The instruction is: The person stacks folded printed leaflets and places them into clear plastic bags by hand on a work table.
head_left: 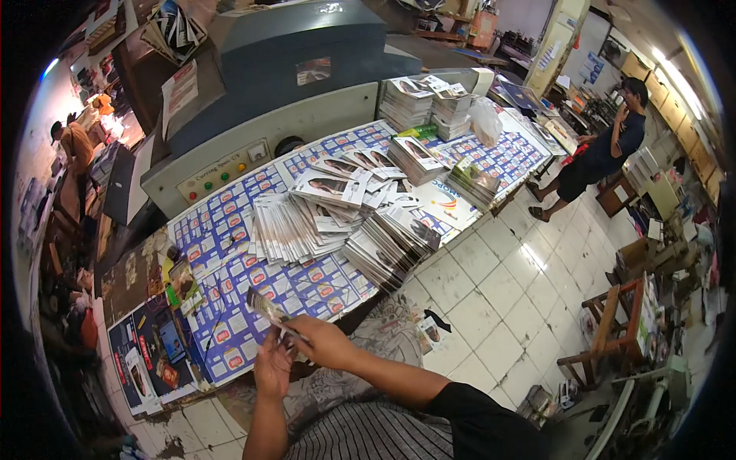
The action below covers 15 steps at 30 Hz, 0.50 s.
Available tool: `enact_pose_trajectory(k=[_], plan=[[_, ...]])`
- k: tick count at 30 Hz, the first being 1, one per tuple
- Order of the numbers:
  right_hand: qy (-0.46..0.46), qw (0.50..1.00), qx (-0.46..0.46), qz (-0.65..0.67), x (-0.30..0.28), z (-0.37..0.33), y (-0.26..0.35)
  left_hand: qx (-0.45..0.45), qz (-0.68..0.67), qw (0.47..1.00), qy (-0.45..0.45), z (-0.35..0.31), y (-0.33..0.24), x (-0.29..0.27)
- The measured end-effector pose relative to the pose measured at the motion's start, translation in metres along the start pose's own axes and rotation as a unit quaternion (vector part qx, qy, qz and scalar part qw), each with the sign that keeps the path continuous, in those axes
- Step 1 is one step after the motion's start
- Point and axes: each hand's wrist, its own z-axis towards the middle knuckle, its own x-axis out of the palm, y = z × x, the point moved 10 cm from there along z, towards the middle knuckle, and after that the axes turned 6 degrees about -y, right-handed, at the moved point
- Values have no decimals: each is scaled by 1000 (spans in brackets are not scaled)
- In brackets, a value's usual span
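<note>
Low over the front edge of the table, a thin printed booklet (264,307) is held tilted, seen nearly edge-on. My right hand (328,343) is closed on its near end. My left hand (274,366) is just below, its fingers bent up against the same end; its fingertips are partly hidden. Beyond them, a fanned heap of booklets (287,230) spreads over the table's blue printed sheets (253,295). Loose copies with a portrait cover (333,186) lie on top. A slanted row of booklets (391,245) reaches the table's right edge.
Neat booklet stacks (406,103) stand farther back, beside a plastic bag (484,121) and a green bottle (418,133). A grey machine (299,69) borders the table's far side. A phone (172,341) lies at left. One person (613,142) stands at right; another (75,149) is far left.
</note>
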Motion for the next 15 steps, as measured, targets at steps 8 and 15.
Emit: enact_pose_trajectory(k=[8,15], plan=[[38,983,133,122,3,1,-40,8,118,983,-143,9,-15,-39],[-80,985,-39,-146,-5,-3,-9,17,118,974,-192,7,-5,-44]])
